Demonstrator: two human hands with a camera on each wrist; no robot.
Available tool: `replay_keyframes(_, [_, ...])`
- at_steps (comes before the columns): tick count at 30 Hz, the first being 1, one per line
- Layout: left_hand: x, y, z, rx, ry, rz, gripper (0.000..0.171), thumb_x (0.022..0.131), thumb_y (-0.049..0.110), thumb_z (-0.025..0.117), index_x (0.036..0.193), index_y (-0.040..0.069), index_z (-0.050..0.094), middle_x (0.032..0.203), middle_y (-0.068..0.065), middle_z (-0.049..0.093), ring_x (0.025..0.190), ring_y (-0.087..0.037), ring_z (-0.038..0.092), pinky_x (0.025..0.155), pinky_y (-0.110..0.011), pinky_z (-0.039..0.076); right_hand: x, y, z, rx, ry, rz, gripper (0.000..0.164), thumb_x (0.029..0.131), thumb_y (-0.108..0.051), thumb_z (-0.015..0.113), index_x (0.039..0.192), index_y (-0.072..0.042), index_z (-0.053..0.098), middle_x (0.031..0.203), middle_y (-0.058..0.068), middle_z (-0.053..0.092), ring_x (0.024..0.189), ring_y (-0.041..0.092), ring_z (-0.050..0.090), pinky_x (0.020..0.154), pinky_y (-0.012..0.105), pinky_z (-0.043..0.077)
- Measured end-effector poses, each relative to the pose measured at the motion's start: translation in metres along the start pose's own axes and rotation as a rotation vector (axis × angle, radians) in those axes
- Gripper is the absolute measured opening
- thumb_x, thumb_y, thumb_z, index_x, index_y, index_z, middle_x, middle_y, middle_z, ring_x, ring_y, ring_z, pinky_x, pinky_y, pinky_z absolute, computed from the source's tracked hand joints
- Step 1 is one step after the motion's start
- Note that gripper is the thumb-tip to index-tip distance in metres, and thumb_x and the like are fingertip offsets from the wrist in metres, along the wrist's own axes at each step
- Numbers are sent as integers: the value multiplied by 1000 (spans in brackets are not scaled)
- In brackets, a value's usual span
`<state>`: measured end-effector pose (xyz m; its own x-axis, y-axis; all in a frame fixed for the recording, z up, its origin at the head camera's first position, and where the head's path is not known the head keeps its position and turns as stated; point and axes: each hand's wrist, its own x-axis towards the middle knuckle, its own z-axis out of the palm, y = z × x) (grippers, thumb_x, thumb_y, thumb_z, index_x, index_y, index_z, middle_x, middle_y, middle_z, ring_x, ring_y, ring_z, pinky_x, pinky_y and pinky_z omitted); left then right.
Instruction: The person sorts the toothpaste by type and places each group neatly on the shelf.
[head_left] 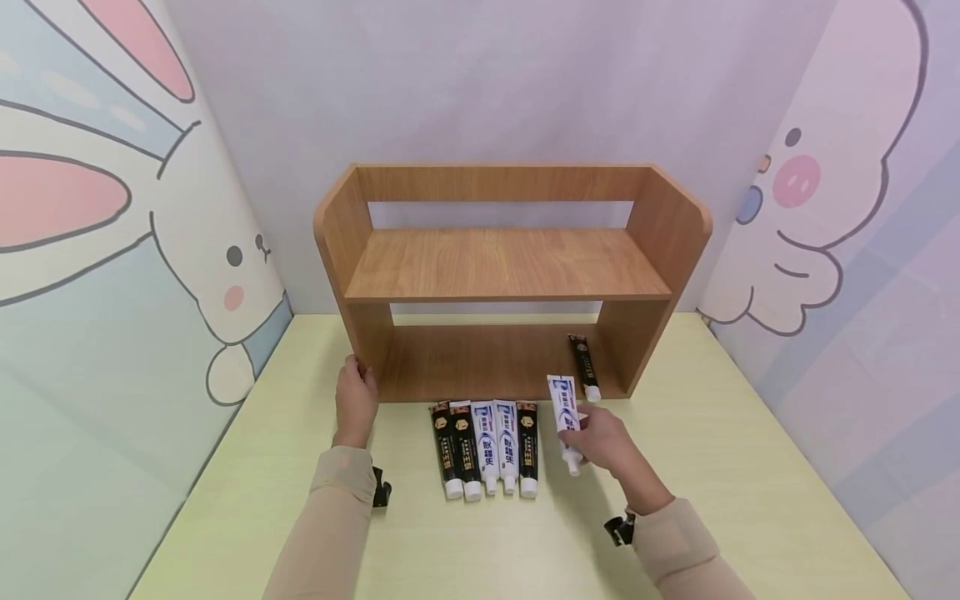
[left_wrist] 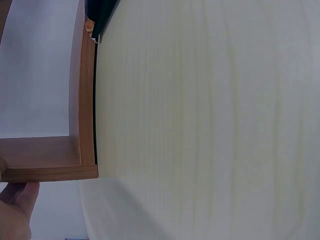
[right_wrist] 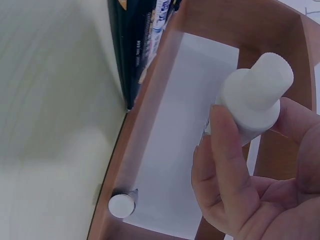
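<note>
My right hand [head_left: 606, 439] pinches a white and blue toothpaste tube [head_left: 562, 402] near its cap end, above the table in front of the wooden shelf [head_left: 510, 262]. Up close in the right wrist view, its white cap [right_wrist: 257, 90] points toward the camera, with fingers and thumb on either side. My left hand [head_left: 356, 402] grips the front edge of the shelf's left side panel [left_wrist: 50, 174]. On the lower board, near the right wall, lies a black toothpaste tube [head_left: 582, 365], white cap [right_wrist: 121, 205] toward the front.
Side by side on the pale table [head_left: 750, 467], before the shelf, lie black toothpaste tubes [head_left: 465, 446] and white and blue ones [head_left: 507, 442], caps toward me. Cartoon-printed walls [head_left: 810, 208] stand at both sides.
</note>
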<state>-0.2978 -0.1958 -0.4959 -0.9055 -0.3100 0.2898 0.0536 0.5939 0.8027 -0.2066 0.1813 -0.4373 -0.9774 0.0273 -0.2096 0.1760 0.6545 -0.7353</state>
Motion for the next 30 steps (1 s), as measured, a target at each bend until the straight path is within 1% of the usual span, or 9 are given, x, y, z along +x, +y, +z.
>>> replay_keyframes(3, [0,-1,0,0,-2,-3,33,102,8,49,132,-4,40,118,-24,50,109,-39,54,92,-54,47,-2,-2,-4,12,1,-16,58,85,-9,72,134,11,47,94,17,61,66,19,61,57,36,56])
replay_keyframes(8, [0,0,0,6,-3,-4,34,103,8,49,132,-4,39,118,-24,50,110,-40,53,93,-54,46,-3,-5,-10,21,8,-23,59,85,-9,72,134,11,46,98,20,61,65,20,63,57,35,56])
replay_keyframes(12, [0,0,0,6,1,-4,33,102,8,50,132,-4,40,118,-24,50,110,-40,54,93,-54,46,-5,-8,-16,3,7,-35,60,86,-11,72,135,10,45,102,22,61,66,20,63,58,35,57])
replay_keyframes(16, [0,-1,0,1,3,-6,33,102,8,50,131,-3,40,119,-24,51,111,-40,54,93,-54,46,-8,-14,-24,-14,2,-38,61,87,-13,72,138,8,44,106,22,59,69,21,61,59,34,56])
replay_keyframes(22, [0,0,0,2,6,1,33,102,8,50,131,-3,40,119,-25,51,111,-41,54,93,-54,46,-12,-23,-36,3,14,-56,60,87,-12,72,137,8,45,104,21,58,71,23,61,59,35,57])
replay_keyframes(30, [0,0,-1,2,12,11,32,102,7,51,130,-4,41,118,-25,51,110,-41,54,93,-55,46,-13,-28,-45,1,15,-71,60,88,-13,72,137,7,45,108,22,58,76,25,61,60,34,57])
